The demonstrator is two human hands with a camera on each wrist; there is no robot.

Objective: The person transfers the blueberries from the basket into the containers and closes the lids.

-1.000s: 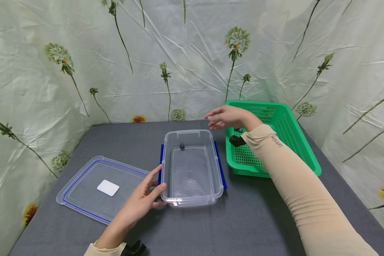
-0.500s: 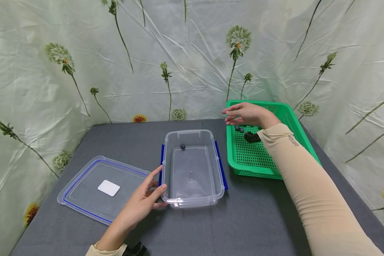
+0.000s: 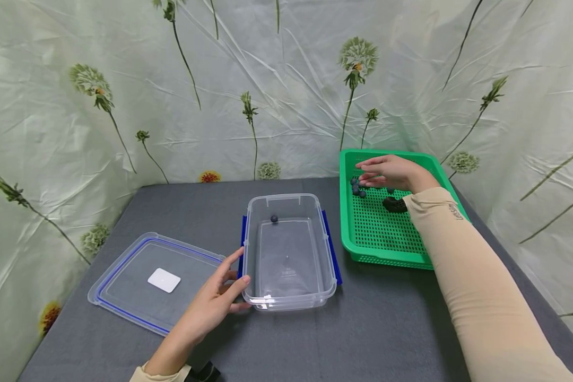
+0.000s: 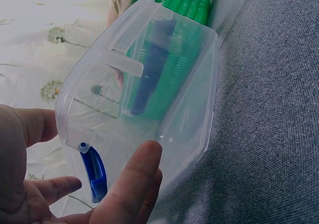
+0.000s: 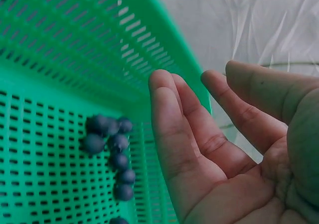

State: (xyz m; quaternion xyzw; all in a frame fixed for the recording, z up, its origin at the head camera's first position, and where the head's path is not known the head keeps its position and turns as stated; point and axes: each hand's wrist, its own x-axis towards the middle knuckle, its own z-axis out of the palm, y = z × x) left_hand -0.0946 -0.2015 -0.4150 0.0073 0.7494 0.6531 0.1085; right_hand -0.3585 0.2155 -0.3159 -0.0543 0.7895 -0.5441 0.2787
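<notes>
Hovering over the green basket, the right hand is relaxed and holds nothing, just above the blueberries. The left hand rests straight-fingered against the clear container, beside the lid.

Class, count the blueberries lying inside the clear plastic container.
1. A single blueberry lies near the far end of the clear container. The other berries sit in the green basket.
</notes>
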